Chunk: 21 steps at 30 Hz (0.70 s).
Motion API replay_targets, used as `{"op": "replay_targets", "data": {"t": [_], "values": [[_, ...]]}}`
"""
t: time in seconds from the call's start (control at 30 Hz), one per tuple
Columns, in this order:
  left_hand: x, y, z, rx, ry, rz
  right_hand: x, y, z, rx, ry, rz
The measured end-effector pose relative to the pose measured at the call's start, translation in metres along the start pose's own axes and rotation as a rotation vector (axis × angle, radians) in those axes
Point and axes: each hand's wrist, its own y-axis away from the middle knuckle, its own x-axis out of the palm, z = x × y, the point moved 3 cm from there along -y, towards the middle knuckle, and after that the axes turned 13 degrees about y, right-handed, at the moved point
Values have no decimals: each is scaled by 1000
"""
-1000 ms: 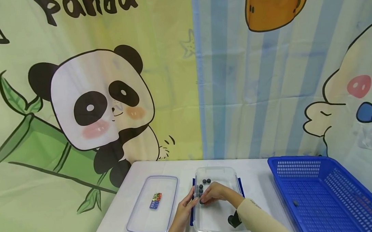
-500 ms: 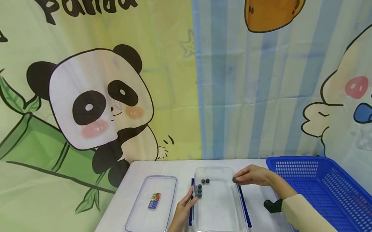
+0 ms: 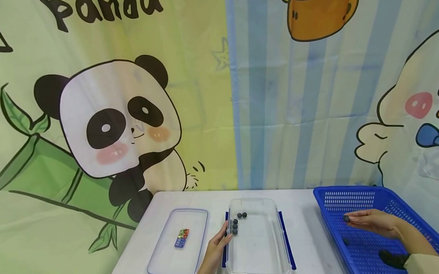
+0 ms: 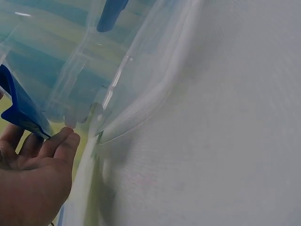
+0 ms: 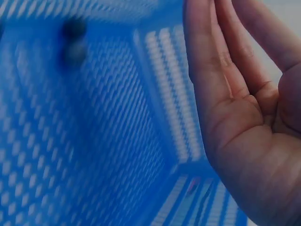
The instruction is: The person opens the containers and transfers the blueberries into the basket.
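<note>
In the head view a clear plastic box (image 3: 259, 248) stands on the white table, blue latches hanging at its sides. Several small dark balls (image 3: 235, 226) lie in its back left part. My left hand (image 3: 213, 250) holds the box's left side, thumb over the rim; the left wrist view shows its fingers beside a blue latch (image 4: 21, 106). Over the blue basket (image 3: 327, 218), my right hand (image 3: 375, 222) pinches one dark ball (image 3: 346, 218) at its fingertips. The right wrist view cuts those fingertips off; two blurred dark balls (image 5: 75, 54) show against the basket there.
A clear lid (image 3: 165, 260) with a fruit-printed sticker (image 3: 182, 238) lies left of the box. Another dark ball (image 3: 345, 241) lies inside the basket. Behind the table (image 3: 303, 239) hangs a printed curtain (image 3: 211, 113).
My right hand took a dark ball from the left row in the box and carried it right, across the rim, to above the basket. The left hand stays at the box's side.
</note>
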Motion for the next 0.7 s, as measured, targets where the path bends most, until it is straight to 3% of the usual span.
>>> {"op": "replay_targets", "data": {"t": [0.27, 0.5, 0.7], "values": [[0, 0, 1, 0, 20, 5, -15, 26, -37, 64, -67, 59], [1, 0, 2, -14, 26, 7, -14, 29, -46, 166, -60, 6], [1, 1, 0, -1, 15, 9, -14, 29, -44, 137, -48, 42]]}}
